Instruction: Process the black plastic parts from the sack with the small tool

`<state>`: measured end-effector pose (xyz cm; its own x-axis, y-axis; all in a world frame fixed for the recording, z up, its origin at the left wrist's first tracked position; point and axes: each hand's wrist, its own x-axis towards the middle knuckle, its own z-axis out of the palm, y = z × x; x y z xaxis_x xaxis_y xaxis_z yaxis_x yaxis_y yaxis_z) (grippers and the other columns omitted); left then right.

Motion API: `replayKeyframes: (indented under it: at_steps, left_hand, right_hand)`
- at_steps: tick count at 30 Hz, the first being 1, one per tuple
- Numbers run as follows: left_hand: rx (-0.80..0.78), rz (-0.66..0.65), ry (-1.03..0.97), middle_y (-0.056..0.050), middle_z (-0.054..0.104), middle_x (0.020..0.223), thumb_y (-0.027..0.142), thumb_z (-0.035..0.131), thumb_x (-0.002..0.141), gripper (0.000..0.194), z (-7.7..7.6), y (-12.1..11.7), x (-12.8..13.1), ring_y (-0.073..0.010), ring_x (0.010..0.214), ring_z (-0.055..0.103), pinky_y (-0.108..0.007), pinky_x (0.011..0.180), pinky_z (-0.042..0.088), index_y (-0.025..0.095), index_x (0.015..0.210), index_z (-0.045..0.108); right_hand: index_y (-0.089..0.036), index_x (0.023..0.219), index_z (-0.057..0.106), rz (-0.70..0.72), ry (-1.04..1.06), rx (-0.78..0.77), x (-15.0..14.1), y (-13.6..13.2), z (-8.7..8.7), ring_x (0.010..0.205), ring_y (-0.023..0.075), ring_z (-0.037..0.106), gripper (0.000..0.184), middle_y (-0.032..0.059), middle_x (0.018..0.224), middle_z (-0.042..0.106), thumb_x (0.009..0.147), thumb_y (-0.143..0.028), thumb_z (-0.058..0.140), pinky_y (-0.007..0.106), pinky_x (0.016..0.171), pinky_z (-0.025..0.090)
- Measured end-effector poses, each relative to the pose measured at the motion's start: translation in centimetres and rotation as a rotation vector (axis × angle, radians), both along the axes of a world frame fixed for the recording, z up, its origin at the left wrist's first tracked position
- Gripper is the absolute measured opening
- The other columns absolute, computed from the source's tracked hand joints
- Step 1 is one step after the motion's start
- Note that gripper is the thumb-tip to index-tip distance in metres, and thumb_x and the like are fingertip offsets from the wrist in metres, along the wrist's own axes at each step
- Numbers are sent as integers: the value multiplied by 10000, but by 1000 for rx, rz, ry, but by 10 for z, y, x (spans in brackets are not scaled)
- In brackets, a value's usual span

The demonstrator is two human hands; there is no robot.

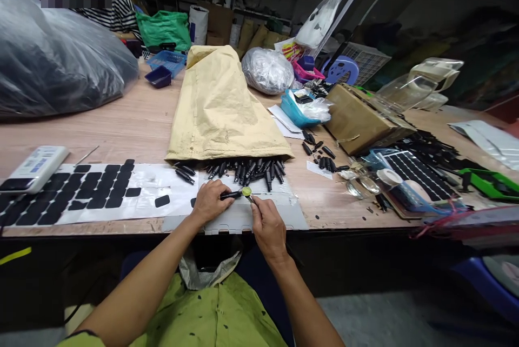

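My left hand is closed round a slim black tubular part that points to the right. In my right hand is a thin metal-looking tool with a round yellow-green head, its fingers wrapped round the handle. The round head meets or nearly meets the end of the black part; I cannot tell which. Just beyond both hands, a pile of similar black tubular parts spills from the mouth of a tan sack. Beneath my hands lies a grey sheet at the table's front edge.
On the left, black rounded patches lie on white sheets near a white device. A large filled plastic bag stands behind. To the right are a cardboard box, a blue basket and a green tray. A striped-sleeved person sits opposite.
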<state>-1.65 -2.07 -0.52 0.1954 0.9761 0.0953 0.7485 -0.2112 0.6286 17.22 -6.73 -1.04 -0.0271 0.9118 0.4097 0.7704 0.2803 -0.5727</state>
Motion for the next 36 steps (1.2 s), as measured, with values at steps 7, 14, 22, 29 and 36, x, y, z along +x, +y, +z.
replayKeyframes:
  at_steps: [7, 14, 22, 29, 36]
  left_hand:
    - [8, 3, -13, -17, 663, 867, 290, 694, 790, 117, -2, 0, 1, -202, 891, 563, -343, 807, 404, 223, 880, 726]
    - [-3, 5, -34, -12, 662, 862, 278, 695, 782, 124, -3, -1, 1, -199, 890, 564, -340, 811, 402, 231, 891, 731]
    - [-9, -21, -12, -2, 657, 823, 307, 721, 742, 146, -5, -3, 1, -207, 887, 553, -349, 811, 397, 230, 865, 720]
    - [-25, -81, 15, -13, 669, 841, 323, 727, 722, 132, 5, -6, 0, -213, 882, 558, -362, 833, 395, 220, 801, 701]
    - [-96, -412, -111, -7, 643, 859, 284, 618, 807, 145, 8, -100, 1, -148, 756, 587, -259, 658, 410, 225, 933, 659]
  right_hand:
    - [-202, 1160, 644, 42, 62, 22, -7, -2, 7, 916, 174, 611, 292, 72, 967, 643, 971, -299, 443, 308, 840, 491]
    - [-203, 1145, 660, 51, 8, -6, -8, 1, 1, 884, 170, 608, 297, 64, 950, 643, 970, -303, 441, 284, 796, 478]
    - [-198, 1048, 697, -102, -370, 172, 24, 28, -13, 811, 191, 531, 256, 50, 846, 648, 954, -291, 478, 307, 765, 400]
    - [-204, 1059, 670, -168, -453, 178, 19, 28, -22, 799, 187, 507, 251, 45, 846, 618, 954, -289, 458, 293, 719, 358]
    - [-208, 1067, 659, -183, -480, 172, 19, 28, -21, 799, 186, 497, 238, 32, 841, 618, 946, -284, 469, 294, 720, 347]
